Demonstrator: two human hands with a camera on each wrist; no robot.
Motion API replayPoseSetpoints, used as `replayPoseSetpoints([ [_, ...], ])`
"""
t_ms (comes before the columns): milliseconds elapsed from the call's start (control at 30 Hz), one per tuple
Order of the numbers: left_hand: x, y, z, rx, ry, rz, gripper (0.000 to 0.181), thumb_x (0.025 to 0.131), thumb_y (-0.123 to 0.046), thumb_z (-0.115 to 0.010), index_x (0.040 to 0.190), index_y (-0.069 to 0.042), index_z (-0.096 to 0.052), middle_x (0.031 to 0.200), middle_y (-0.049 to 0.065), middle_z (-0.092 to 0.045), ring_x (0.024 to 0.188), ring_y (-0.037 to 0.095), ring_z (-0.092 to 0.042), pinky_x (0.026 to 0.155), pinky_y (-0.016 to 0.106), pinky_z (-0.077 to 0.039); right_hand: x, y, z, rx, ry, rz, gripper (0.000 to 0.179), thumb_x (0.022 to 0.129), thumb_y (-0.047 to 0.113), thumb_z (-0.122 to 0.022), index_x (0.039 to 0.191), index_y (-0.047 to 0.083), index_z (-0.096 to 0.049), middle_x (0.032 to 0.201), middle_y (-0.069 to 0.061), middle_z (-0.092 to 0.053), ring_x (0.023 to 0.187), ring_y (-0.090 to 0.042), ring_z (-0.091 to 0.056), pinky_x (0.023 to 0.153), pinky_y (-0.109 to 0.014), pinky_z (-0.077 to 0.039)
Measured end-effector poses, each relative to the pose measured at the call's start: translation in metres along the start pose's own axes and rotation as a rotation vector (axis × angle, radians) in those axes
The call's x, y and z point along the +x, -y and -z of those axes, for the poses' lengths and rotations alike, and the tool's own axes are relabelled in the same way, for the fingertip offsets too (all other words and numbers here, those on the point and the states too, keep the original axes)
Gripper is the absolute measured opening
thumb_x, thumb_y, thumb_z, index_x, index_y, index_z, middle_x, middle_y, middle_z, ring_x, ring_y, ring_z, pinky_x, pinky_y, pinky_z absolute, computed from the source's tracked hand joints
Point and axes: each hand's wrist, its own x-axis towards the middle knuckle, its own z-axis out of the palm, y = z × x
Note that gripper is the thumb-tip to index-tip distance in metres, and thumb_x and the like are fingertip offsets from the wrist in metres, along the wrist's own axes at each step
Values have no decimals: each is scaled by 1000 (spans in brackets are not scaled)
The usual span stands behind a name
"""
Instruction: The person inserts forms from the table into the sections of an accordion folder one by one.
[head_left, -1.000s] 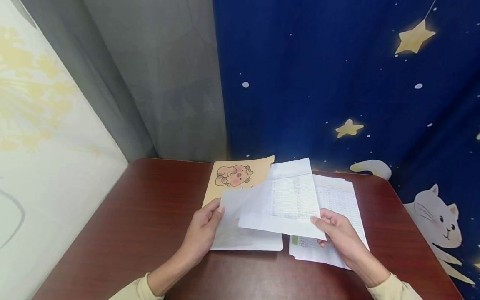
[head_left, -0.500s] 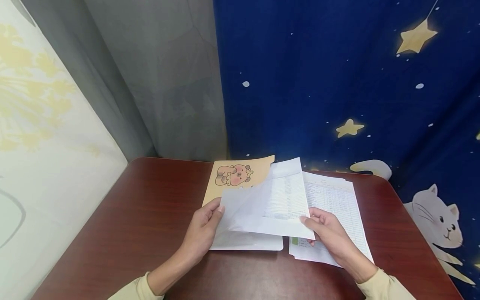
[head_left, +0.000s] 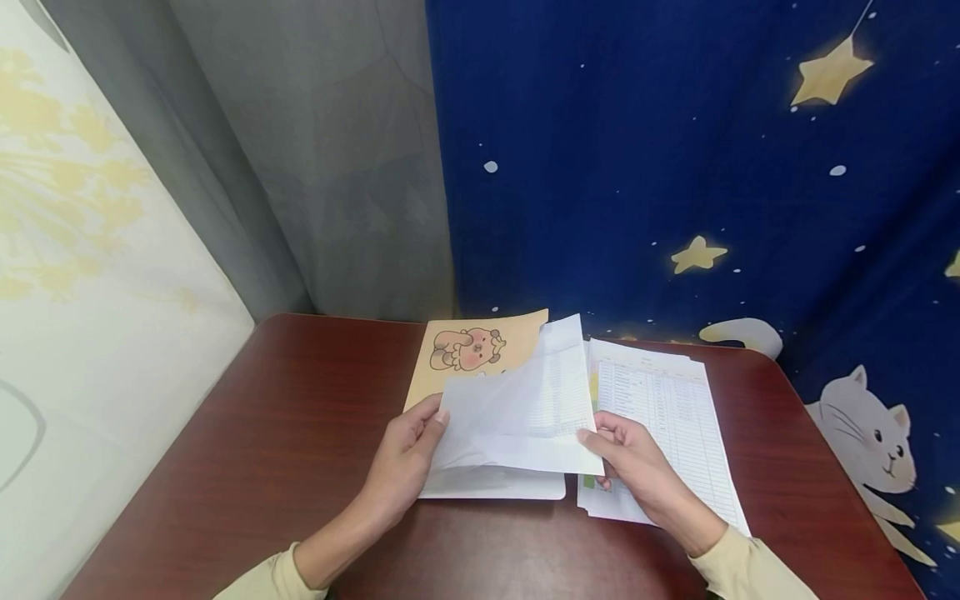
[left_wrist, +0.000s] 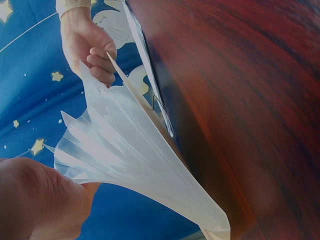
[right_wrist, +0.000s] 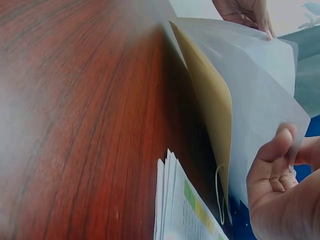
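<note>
A tan folder (head_left: 433,385) with a cartoon bear on its cover lies open at the table's far middle. My left hand (head_left: 405,446) pinches the left edge of a clear plastic sleeve (head_left: 472,417) of this folder; several sleeves fan out in the left wrist view. My right hand (head_left: 633,462) pinches the lower right corner of a white printed sheet (head_left: 573,457), thumb on top. Most of the sheet lies within or behind the translucent sleeve; which of the two I cannot tell. In the right wrist view, the right hand (right_wrist: 280,185) grips the sheet's corner close to the folder.
A stack of printed papers (head_left: 686,417) lies just right of the folder, partly beneath my right hand and forearm. A thin loop (right_wrist: 220,195) hangs at the folder's edge. Curtains (head_left: 570,167) stand directly behind the table's far edge (head_left: 360,318).
My right hand has moved left with the printed sheet, so more of it overlaps the sleeve. More of the paper stack shows. My left hand stays put.
</note>
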Motion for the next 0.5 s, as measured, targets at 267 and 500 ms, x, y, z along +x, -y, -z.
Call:
replayPoseSetpoints([
  [267,1,-1,0,-5,7,1,28,102,-22,-46,127,-16,-59,118,5,-69,107,18,-63,90,23,-51,8,5,-12,11,-27,-11,38,90,30,-66,119,6,-60,82,-3,-74,45,-7,-41,42,-19,-33],
  [500,1,0,-1,-5,2,2,28,102,-22,-46,126,-18,-59,117,3,-69,107,17,-63,90,23,-51,11,5,-22,29,-13,-18,33,90,28,-66,112,4,-61,58,5,-58,43,-7,-30,40,-18,-23],
])
